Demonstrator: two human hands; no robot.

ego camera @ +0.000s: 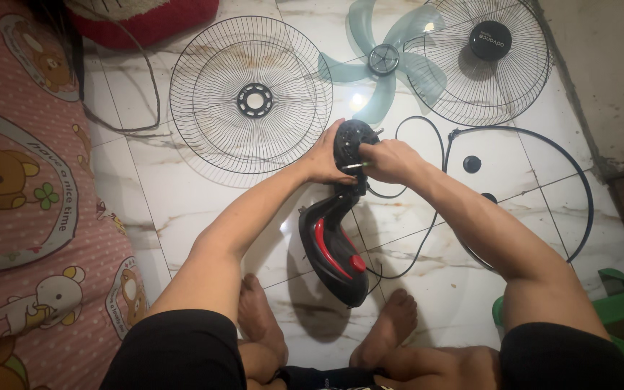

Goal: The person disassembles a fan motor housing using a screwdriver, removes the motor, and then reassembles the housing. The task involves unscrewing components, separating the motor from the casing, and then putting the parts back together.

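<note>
With the left hand point(324, 155) clasped round the fan motor housing point(354, 141) and the right hand point(388, 160) pinching a screwdriver point(353, 166), the tip may slip toward the rear grille point(250, 97) at ten o'clock.

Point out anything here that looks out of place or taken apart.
The fan is in pieces on the tiled floor: rear grille, blade, front grille and rim ring lie apart. The left hand steadies the motor housing; the right hand holds a small tool to it. Nothing looks broken.
</note>
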